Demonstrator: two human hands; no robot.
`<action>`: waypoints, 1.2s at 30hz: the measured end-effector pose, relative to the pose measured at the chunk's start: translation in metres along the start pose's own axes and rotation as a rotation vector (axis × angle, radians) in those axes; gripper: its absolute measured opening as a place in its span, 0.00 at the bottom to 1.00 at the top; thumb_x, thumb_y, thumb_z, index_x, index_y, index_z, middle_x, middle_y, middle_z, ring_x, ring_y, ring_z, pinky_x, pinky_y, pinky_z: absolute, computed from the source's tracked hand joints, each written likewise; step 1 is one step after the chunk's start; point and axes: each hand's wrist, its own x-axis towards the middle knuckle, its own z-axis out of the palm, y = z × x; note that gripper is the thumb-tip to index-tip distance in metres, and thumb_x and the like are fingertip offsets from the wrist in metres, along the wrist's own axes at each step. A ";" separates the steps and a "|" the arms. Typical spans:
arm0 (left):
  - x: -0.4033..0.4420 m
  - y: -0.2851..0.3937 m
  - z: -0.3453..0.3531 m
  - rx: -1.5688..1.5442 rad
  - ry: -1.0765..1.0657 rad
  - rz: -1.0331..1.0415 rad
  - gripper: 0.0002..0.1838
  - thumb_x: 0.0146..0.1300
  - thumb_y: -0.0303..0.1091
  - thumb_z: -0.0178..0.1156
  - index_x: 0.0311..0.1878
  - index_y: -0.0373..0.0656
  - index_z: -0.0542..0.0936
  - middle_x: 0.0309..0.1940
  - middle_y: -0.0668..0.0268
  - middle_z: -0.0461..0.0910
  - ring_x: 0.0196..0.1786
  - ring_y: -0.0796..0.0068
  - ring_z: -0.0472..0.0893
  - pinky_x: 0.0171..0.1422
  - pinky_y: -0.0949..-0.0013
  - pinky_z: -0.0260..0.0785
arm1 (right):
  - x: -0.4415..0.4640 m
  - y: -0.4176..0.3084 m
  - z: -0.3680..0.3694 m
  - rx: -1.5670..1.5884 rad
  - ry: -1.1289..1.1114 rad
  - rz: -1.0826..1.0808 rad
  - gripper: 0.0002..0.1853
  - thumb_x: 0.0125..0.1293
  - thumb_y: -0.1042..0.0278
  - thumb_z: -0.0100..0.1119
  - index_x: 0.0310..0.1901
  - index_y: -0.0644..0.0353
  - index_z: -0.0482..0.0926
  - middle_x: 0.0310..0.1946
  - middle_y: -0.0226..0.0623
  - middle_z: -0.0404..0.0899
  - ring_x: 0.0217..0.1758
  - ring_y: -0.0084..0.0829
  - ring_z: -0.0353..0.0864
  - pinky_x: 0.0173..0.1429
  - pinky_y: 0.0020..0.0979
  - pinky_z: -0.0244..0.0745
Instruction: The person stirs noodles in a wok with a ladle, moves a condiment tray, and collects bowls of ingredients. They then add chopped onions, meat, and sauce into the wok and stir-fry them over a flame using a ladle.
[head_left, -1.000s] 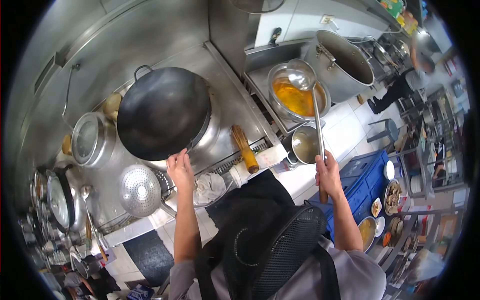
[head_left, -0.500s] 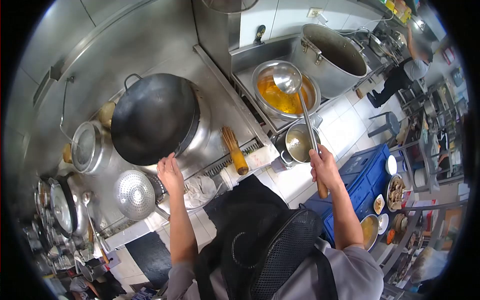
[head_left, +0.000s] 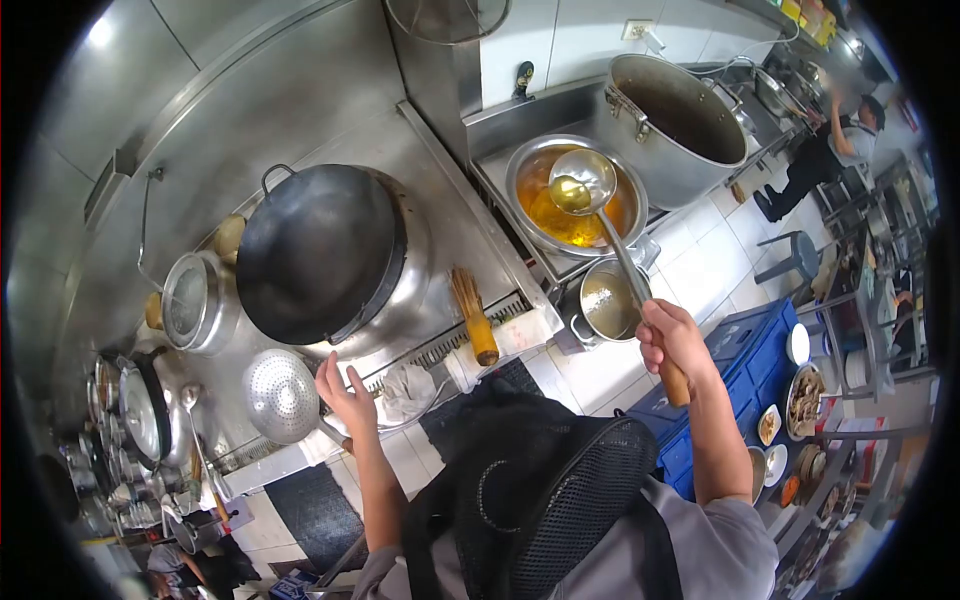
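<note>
My right hand (head_left: 672, 340) is wrapped round the handle of a long metal ladle (head_left: 628, 262). The ladle's bowl, with some yellow liquid in it, is over a steel bowl (head_left: 520, 212) of orange-yellow oil. My left hand (head_left: 346, 393) has its fingers apart and holds nothing; it is just below the near edge of a black wok (head_left: 318, 250). The wok sits tilted on the steel stove. To the left of my left hand lies a perforated strainer (head_left: 280, 396), and a crumpled white cloth (head_left: 407, 391) is to its right.
A bamboo brush (head_left: 474, 318) lies right of the wok. Behind the oil bowl stands a large stockpot (head_left: 650, 165), with a smaller pot (head_left: 610, 300) in front. Blue crates (head_left: 735, 355) and dishes are at the right. Another person (head_left: 835, 150) stands at the far right.
My left hand has come off the wok's near edge and its fingers have spread. The ladle's bowl now carries yellow liquid. The view has shifted somewhat.
</note>
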 end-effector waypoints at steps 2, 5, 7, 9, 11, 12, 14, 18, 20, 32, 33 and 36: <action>-0.009 0.007 -0.002 -0.001 -0.018 -0.002 0.22 0.72 0.27 0.62 0.68 0.43 0.77 0.62 0.49 0.73 0.65 0.47 0.73 0.71 0.49 0.65 | -0.008 -0.007 -0.002 0.029 0.015 0.019 0.13 0.81 0.57 0.50 0.46 0.60 0.71 0.26 0.30 0.70 0.17 0.20 0.67 0.18 0.27 0.65; -0.018 0.018 0.000 -0.011 -0.045 -0.014 0.21 0.72 0.27 0.61 0.67 0.43 0.78 0.63 0.49 0.74 0.66 0.47 0.73 0.72 0.49 0.65 | -0.017 -0.011 -0.004 0.018 0.014 -0.008 0.19 0.81 0.57 0.50 0.60 0.66 0.72 0.26 0.31 0.70 0.14 0.18 0.65 0.17 0.25 0.65; -0.022 0.022 0.003 -0.023 -0.049 -0.022 0.20 0.72 0.27 0.61 0.66 0.43 0.78 0.63 0.49 0.74 0.66 0.48 0.73 0.73 0.49 0.64 | -0.025 -0.017 -0.003 0.017 -0.010 -0.026 0.14 0.81 0.56 0.50 0.47 0.60 0.70 0.26 0.29 0.70 0.15 0.19 0.66 0.18 0.27 0.65; -0.024 0.023 0.006 -0.038 -0.062 0.001 0.20 0.71 0.27 0.61 0.66 0.43 0.78 0.63 0.49 0.74 0.67 0.48 0.73 0.73 0.49 0.64 | -0.026 -0.017 -0.003 0.011 -0.015 -0.040 0.14 0.81 0.56 0.50 0.47 0.60 0.70 0.26 0.29 0.70 0.15 0.19 0.66 0.18 0.27 0.65; -0.026 0.024 0.005 -0.049 -0.055 0.005 0.20 0.71 0.27 0.61 0.65 0.43 0.79 0.63 0.50 0.74 0.67 0.48 0.73 0.73 0.49 0.64 | -0.028 -0.015 -0.003 0.007 -0.015 -0.053 0.14 0.81 0.56 0.50 0.47 0.61 0.71 0.26 0.29 0.70 0.15 0.19 0.66 0.18 0.26 0.65; -0.027 0.024 0.004 -0.059 -0.051 0.012 0.19 0.71 0.28 0.61 0.65 0.43 0.79 0.63 0.50 0.74 0.67 0.48 0.73 0.73 0.49 0.64 | -0.028 -0.013 -0.002 -0.011 -0.015 -0.074 0.14 0.81 0.56 0.50 0.47 0.61 0.71 0.26 0.29 0.70 0.16 0.19 0.66 0.18 0.26 0.65; -0.029 0.023 -0.001 -0.076 -0.041 0.006 0.19 0.71 0.27 0.61 0.64 0.43 0.79 0.61 0.50 0.75 0.66 0.48 0.73 0.72 0.49 0.64 | -0.029 -0.010 0.001 -0.032 -0.015 -0.103 0.15 0.81 0.56 0.50 0.48 0.62 0.71 0.26 0.29 0.70 0.16 0.19 0.67 0.18 0.26 0.65; -0.035 0.006 -0.013 -0.106 -0.031 0.002 0.17 0.71 0.26 0.61 0.63 0.43 0.81 0.60 0.50 0.75 0.66 0.49 0.73 0.72 0.50 0.64 | -0.032 -0.003 0.010 -0.019 0.007 -0.132 0.16 0.81 0.56 0.51 0.51 0.65 0.71 0.26 0.30 0.71 0.16 0.20 0.68 0.19 0.27 0.67; -0.039 -0.001 -0.020 -0.116 -0.036 -0.019 0.17 0.71 0.27 0.61 0.62 0.43 0.81 0.60 0.51 0.75 0.66 0.48 0.73 0.71 0.49 0.65 | -0.025 0.006 0.010 -0.032 0.021 -0.135 0.17 0.81 0.56 0.51 0.53 0.65 0.71 0.26 0.30 0.71 0.16 0.20 0.68 0.19 0.28 0.68; -0.056 -0.022 -0.026 -0.157 -0.083 -0.024 0.16 0.69 0.26 0.64 0.59 0.44 0.83 0.60 0.50 0.76 0.65 0.50 0.75 0.71 0.52 0.65 | -0.055 0.008 0.045 -0.016 0.062 -0.156 0.14 0.81 0.56 0.52 0.51 0.59 0.75 0.26 0.28 0.70 0.15 0.17 0.64 0.16 0.26 0.64; -0.054 -0.024 -0.018 -0.211 -0.067 -0.010 0.18 0.67 0.26 0.65 0.59 0.45 0.83 0.61 0.50 0.76 0.65 0.49 0.75 0.72 0.52 0.66 | -0.059 0.005 0.052 0.020 0.042 -0.135 0.15 0.81 0.56 0.52 0.54 0.60 0.75 0.24 0.28 0.70 0.13 0.17 0.62 0.14 0.24 0.61; -0.019 0.006 -0.008 -0.185 -0.117 0.084 0.27 0.63 0.27 0.68 0.66 0.47 0.79 0.66 0.49 0.73 0.70 0.43 0.72 0.75 0.47 0.65 | -0.064 0.002 0.072 0.053 -0.101 -0.116 0.17 0.81 0.57 0.52 0.59 0.62 0.75 0.22 0.28 0.68 0.11 0.16 0.60 0.12 0.23 0.56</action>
